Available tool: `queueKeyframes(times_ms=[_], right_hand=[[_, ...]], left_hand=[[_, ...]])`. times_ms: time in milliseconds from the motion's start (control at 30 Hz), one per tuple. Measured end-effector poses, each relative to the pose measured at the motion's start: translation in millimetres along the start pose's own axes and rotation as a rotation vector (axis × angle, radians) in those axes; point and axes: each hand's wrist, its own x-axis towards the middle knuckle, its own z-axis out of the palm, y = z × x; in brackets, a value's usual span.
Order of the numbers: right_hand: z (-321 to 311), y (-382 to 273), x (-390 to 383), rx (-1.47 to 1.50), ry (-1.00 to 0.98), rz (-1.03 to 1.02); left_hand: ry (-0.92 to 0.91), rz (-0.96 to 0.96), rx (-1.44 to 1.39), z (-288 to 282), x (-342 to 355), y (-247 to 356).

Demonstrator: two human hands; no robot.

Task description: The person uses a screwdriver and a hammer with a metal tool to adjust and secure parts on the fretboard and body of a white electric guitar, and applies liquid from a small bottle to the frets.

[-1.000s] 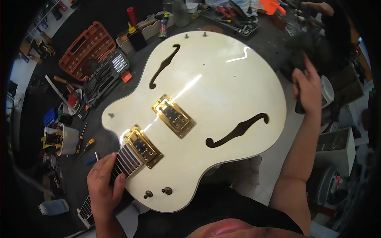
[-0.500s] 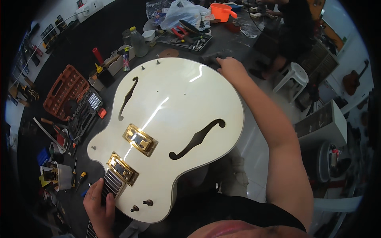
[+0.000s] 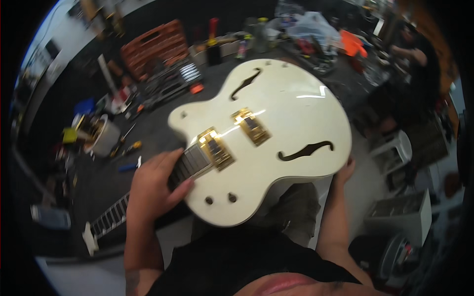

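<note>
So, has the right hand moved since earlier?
Yes: the right hand moved back, farther from the orange container, at the lower right of the white guitar.

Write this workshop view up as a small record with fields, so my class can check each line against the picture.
Main object: glossy cream-white guitar with two dark f-shaped holes
Fittings: two rectangular gold-coloured metal pickups
Left hand: across the dark fretted neck, near the body
Right hand: at the body's lower right edge, partly hidden behind it
On dark bench: open orange-brown plastic tool case; white plastic tub
Floor, right: white plastic stool
</note>
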Motion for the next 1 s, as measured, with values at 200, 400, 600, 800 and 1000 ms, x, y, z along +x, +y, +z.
queueKeyframes(times_ms=[200, 400, 600, 800, 1000], right_hand=[[-12.1, -30.0, -146.7, -0.458, -0.758, -0.143], [-18.9, -48.3, -145.0, -0.768, -0.844, -0.365], [-14.8, -42.6, -143.7, -0.631, -0.907, -0.275], [-1.0, -25.3, -140.7, -0.666, -0.934, -0.384], [-12.2, -19.0, -134.8, -0.602, -0.894, -0.369]], left_hand=[[0.008, -0.072, 0.114, -4.9, -19.1, 1.4], [-0.007, -0.182, 0.09, 2.7, -6.4, 8.4], [0.163, -0.081, 0.03, 17.4, 1.9, 10.0], [0.121, -0.042, -0.045, 9.3, 1.0, 7.2], [0.099, -0.077, -0.074, -7.5, -23.1, -7.1]])
